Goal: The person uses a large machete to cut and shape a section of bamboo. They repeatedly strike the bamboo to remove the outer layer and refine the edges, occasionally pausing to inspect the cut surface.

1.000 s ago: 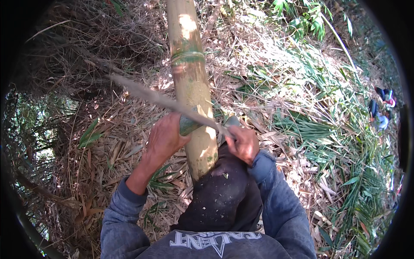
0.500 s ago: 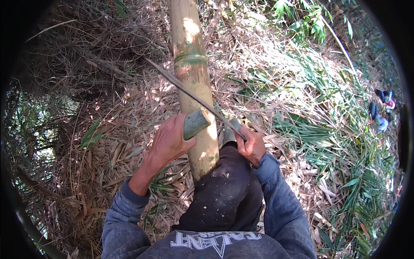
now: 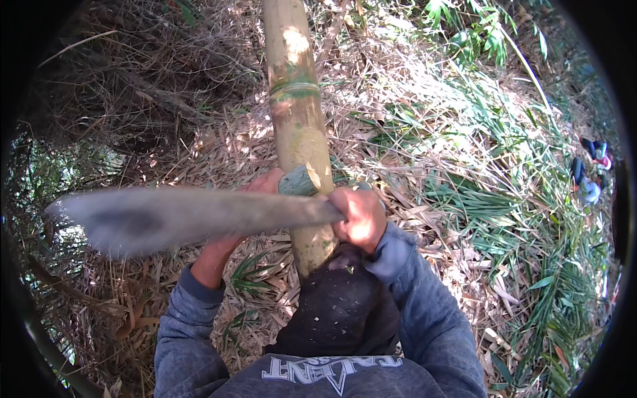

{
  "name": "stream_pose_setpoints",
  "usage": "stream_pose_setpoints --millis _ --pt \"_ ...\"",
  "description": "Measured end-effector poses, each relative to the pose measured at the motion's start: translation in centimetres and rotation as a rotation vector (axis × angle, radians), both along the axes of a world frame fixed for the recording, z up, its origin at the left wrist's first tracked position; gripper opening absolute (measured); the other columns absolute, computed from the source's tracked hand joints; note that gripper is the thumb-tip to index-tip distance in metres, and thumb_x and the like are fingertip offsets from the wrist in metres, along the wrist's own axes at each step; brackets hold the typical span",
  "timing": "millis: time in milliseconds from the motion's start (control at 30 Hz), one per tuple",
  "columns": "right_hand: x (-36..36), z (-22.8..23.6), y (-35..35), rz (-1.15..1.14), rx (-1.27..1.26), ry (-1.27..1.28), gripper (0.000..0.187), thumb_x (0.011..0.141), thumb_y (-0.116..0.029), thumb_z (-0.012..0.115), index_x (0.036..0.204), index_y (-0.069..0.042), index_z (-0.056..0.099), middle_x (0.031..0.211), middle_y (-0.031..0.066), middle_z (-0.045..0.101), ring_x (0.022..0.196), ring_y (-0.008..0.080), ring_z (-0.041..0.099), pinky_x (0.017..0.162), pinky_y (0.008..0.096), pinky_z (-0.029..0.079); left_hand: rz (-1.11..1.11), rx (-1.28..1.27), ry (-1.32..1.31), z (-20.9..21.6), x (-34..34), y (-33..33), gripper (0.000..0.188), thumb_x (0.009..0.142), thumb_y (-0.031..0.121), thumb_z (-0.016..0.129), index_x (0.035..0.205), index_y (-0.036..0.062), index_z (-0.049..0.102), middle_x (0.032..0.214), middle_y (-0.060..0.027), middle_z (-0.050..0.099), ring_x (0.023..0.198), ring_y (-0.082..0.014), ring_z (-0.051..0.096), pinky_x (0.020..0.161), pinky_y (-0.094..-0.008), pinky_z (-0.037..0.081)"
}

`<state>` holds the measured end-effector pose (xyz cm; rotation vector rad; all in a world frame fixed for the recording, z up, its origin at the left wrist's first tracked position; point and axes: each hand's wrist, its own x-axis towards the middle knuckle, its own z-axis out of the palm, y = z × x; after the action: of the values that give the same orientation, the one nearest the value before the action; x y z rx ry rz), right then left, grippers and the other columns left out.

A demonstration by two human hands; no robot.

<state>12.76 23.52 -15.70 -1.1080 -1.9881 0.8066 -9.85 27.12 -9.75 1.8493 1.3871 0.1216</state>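
Observation:
My right hand point(image 3: 361, 215) is closed around the handle end of a machete point(image 3: 199, 215). Its broad blade, smeared by motion, stretches to the left above my left forearm and hides part of it. My left hand point(image 3: 267, 180) grips a short piece of green bamboo point(image 3: 298, 181) with a pale cut at its end; most of the fingers are hidden. Under both hands a thick yellowish bamboo pole point(image 3: 302, 126) runs away from me, its near end beside my dark-trousered leg point(image 3: 338, 298). Behind my right hand shows a greenish thing point(image 3: 362, 186) I cannot make out.
Dry leaves point(image 3: 232, 142) and straw cover the ground. Dark tangled twigs point(image 3: 166, 66) lie at the far left, and cut green fronds point(image 3: 481, 199) at the right. Close to the right rim another person point(image 3: 590, 189) is partly visible.
The machete has swung from pointing far left, thin edge showing, to lying level across to the left with its flat side showing. My right hand has moved left, nearer the bamboo piece.

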Motion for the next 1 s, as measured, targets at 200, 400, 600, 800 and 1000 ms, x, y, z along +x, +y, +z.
stream_pose_setpoints --millis 200,400,600,800,1000 --pt "2.7 -4.9 -2.4 -0.074 -0.01 -0.145 0.02 0.073 -0.013 0.067 0.09 -0.008 0.059 0.07 0.0118 0.059 0.058 0.0319 0.059 0.054 0.0402 0.049 -0.087 0.059 0.147 -2.4 -1.0 -0.7 0.05 0.069 0.024 0.071 0.11 -0.0001 0.054 0.101 -0.0219 0.062 0.096 -0.0373 0.061 0.081 -0.0443 0.048" --pt "0.7 -0.3 0.0 0.029 0.031 -0.027 0.024 0.072 -0.013 0.068 0.093 -0.006 0.058 0.077 0.0119 0.061 0.065 0.0322 0.062 0.055 0.0411 0.049 0.085 -0.072 0.029 0.3 0.4 -0.1 0.052 0.068 0.025 0.072 0.11 -0.0003 0.053 0.099 -0.0223 0.061 0.094 -0.0384 0.06 0.08 -0.0444 0.049" --pt "2.3 -2.8 -1.8 -0.107 -0.15 -0.085 0.015 0.076 -0.013 0.063 0.089 -0.007 0.058 0.071 0.0136 0.06 0.061 0.0335 0.061 0.054 0.0427 0.048 -0.03 0.039 0.192 -1.6 -0.3 -0.7 0.056 0.071 0.028 0.073 0.115 0.0022 0.05 0.102 -0.0188 0.059 0.099 -0.0336 0.059 0.081 -0.0411 0.048" --pt "0.9 -0.4 -0.2 -0.027 -0.064 -0.028 0.017 0.075 -0.014 0.064 0.09 -0.008 0.058 0.072 0.0137 0.059 0.063 0.0331 0.06 0.057 0.0432 0.048 0.06 -0.054 0.047 -0.5 -0.1 -0.3 0.064 0.069 0.033 0.077 0.118 0.003 0.05 0.104 -0.0213 0.061 0.098 -0.0385 0.06 0.08 -0.043 0.049" --pt "5.1 -6.4 -4.2 -0.157 -0.162 -0.225 0.014 0.077 -0.012 0.064 0.086 -0.006 0.055 0.069 0.0138 0.058 0.061 0.0345 0.06 0.055 0.0441 0.048 0.078 0.23 0.095 -2.1 0.2 -2.2 0.052 0.07 0.028 0.073 0.111 0.0043 0.05 0.102 -0.0198 0.059 0.085 -0.0406 0.061 0.072 -0.047 0.051"
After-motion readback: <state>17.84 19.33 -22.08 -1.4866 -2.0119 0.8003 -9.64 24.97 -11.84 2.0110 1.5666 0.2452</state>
